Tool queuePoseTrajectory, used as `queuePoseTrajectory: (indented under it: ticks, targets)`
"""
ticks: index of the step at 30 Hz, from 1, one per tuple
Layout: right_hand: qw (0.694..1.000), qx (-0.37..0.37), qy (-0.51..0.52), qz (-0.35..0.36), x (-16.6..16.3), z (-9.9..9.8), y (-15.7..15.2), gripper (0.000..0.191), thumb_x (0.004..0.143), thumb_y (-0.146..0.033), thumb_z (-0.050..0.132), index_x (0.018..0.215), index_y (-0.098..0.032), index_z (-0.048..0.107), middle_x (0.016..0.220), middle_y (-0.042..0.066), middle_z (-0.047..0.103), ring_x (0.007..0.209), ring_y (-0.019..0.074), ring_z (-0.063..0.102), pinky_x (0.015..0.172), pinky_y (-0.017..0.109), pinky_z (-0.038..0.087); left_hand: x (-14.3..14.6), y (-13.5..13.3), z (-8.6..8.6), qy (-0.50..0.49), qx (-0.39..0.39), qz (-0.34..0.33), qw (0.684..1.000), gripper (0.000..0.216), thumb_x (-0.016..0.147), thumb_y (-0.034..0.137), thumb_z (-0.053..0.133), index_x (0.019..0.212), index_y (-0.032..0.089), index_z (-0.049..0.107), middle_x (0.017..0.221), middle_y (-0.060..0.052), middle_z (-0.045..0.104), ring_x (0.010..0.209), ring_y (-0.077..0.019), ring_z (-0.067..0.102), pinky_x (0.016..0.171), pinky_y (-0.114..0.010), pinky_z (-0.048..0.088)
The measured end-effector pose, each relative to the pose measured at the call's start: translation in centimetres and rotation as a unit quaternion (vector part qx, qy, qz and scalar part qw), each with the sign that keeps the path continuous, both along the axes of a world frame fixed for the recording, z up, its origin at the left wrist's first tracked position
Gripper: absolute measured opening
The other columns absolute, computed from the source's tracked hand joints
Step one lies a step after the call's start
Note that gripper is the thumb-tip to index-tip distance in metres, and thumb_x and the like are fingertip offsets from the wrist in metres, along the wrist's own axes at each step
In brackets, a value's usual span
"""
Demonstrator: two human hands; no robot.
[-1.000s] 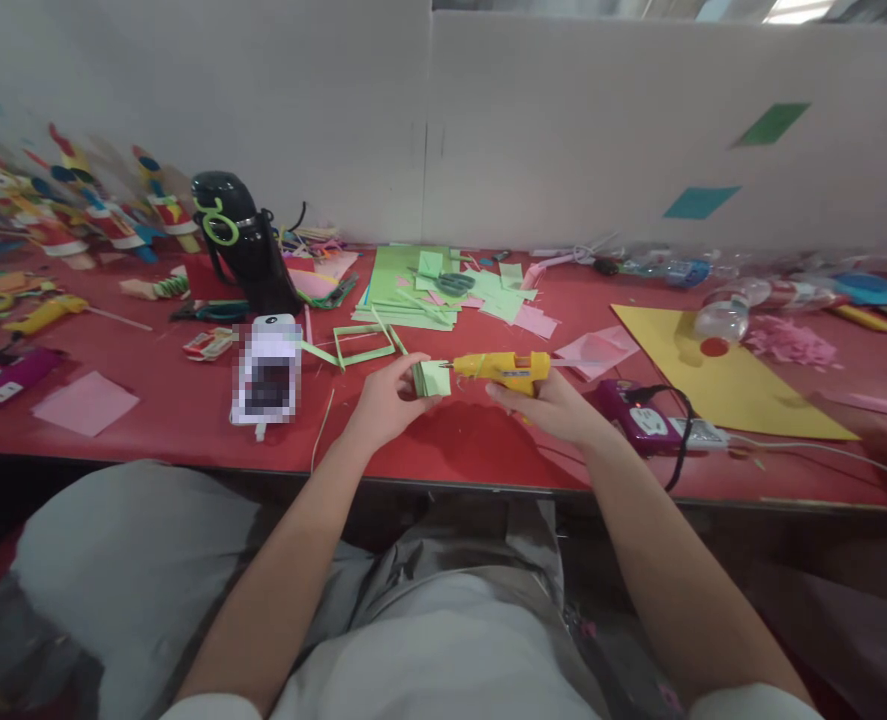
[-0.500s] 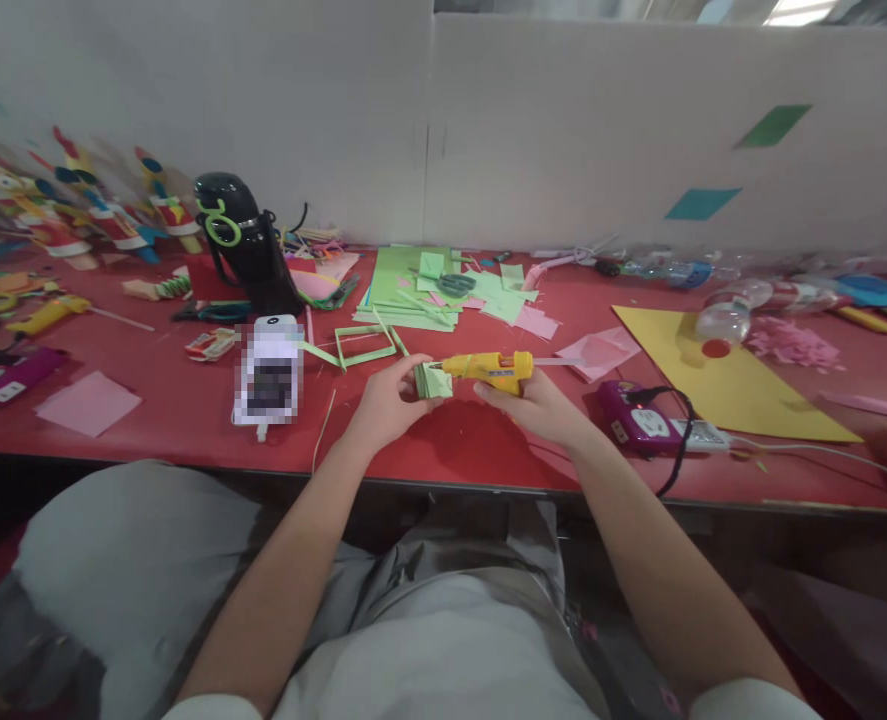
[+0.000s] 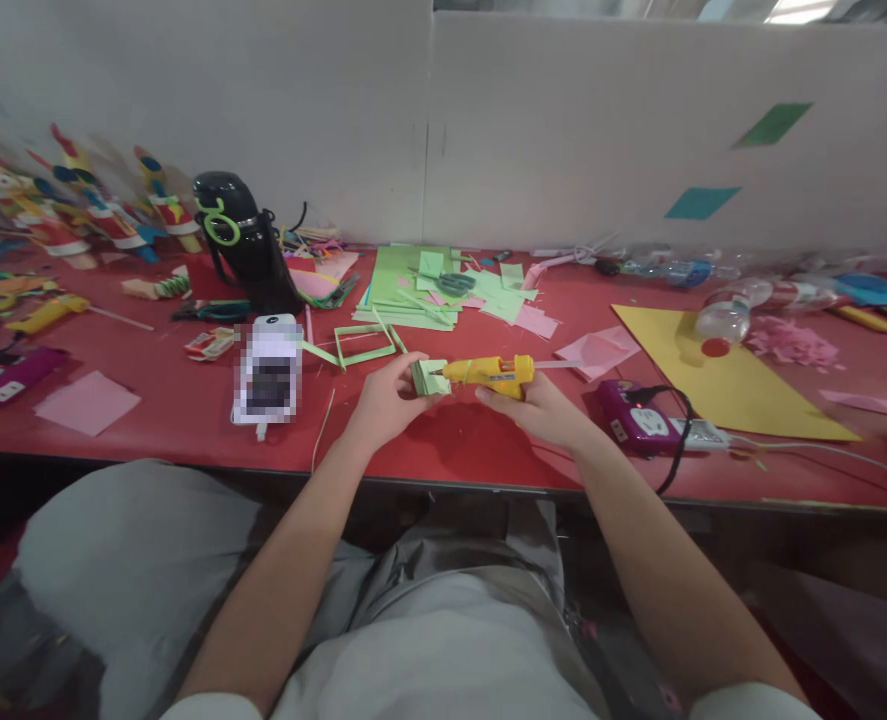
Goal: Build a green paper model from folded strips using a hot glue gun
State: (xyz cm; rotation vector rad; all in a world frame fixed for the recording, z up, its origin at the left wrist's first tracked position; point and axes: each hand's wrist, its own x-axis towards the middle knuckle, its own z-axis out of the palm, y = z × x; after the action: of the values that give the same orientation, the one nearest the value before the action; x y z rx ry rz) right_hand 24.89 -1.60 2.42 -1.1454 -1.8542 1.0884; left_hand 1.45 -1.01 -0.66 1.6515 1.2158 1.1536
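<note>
The left hand (image 3: pixel 383 402) is partly closed, thumb and fingers pinching a small green paper piece (image 3: pixel 431 379) between their tips, just above the red table (image 3: pixel 454 455). The right hand (image 3: pixel 548 408) is curled round the grip of a yellow glue gun (image 3: pixel 492 372), whose nozzle points toward the left hand and meets or nearly meets the green piece; actual contact cannot be told. A pale glue stick (image 3: pixel 559 364) projects from the gun's rear, above the right hand. Just beyond the left hand lies a green paper frame (image 3: pixel 366 343); to that hand's left, a white device (image 3: pixel 269 375) with a pixelated front. Farther beyond both hands, dark-handled scissors (image 3: pixel 456 285) rest on green sheets (image 3: pixel 396 272). Beyond and to the right of the right hand lies a folded pink paper (image 3: pixel 602 352); nearer its right side, a purple power strip (image 3: pixel 638 418), with a yellow sheet (image 3: pixel 735 390) farther right.
</note>
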Motion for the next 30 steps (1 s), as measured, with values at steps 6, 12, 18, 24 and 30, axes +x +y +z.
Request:
queuePoseTrajectory:
  ticks: [6,12,18,24,30]
  targets:
    - [1.0,-0.008,-0.003,0.014,0.2,-0.2,-0.1,0.038,0.09,-0.044,0.065,0.121,-0.023,0.067,0.117,0.006,0.072,0.103,0.0256,0.067,0.095,0.044,0.053,0.0,0.2,-0.2,0.003,0.001,0.01,1.0,0.053,0.071,0.032,0.081,0.119,0.02,0.062,0.1,-0.006,0.073,0.084,-0.0197,0.073,0.071,-0.027,0.058]
    - [0.999,0.002,-0.03,0.018,0.3,0.1,-0.3,0.035,0.089,-0.044,0.065,0.117,-0.024,0.069,0.111,0.005,0.073,0.101,0.0266,0.068,0.094,0.045,0.054,-0.1,0.3,-0.3,0.003,-0.018,0.021,1.0,0.056,0.069,0.033,0.082,0.12,0.02,0.062,0.101,-0.007,0.073,0.086,-0.0212,0.073,0.073,-0.029,0.058]
    - [0.999,0.016,-0.045,0.022,0.7,0.4,-0.4,0.035,0.089,-0.045,0.064,0.115,-0.022,0.069,0.108,0.006,0.074,0.097,0.0265,0.069,0.092,0.044,0.055,0.0,0.2,0.0,0.007,-0.028,0.036,0.999,0.058,0.068,0.032,0.084,0.119,0.019,0.062,0.1,-0.008,0.074,0.086,-0.0214,0.073,0.075,-0.031,0.059]
    - [0.995,0.038,-0.072,-0.056,2.5,0.7,0.1,0.035,0.085,-0.048,0.068,0.108,-0.022,0.073,0.107,0.007,0.075,0.097,0.0291,0.069,0.086,0.043,0.057,-0.1,0.1,0.1,0.006,-0.029,0.03,0.999,0.056,0.069,0.03,0.083,0.119,0.018,0.061,0.101,-0.008,0.073,0.089,-0.0209,0.073,0.08,-0.031,0.059]
    - [0.962,0.071,-0.13,-0.229,6.3,-0.8,3.7,0.044,0.076,-0.057,0.071,0.098,-0.019,0.072,0.094,0.01,0.074,0.081,0.028,0.068,0.072,0.041,0.055,-0.2,0.0,0.3,0.023,-0.032,0.035,0.999,0.058,0.069,0.031,0.083,0.121,0.019,0.061,0.103,-0.008,0.073,0.087,-0.02,0.073,0.077,-0.03,0.058]
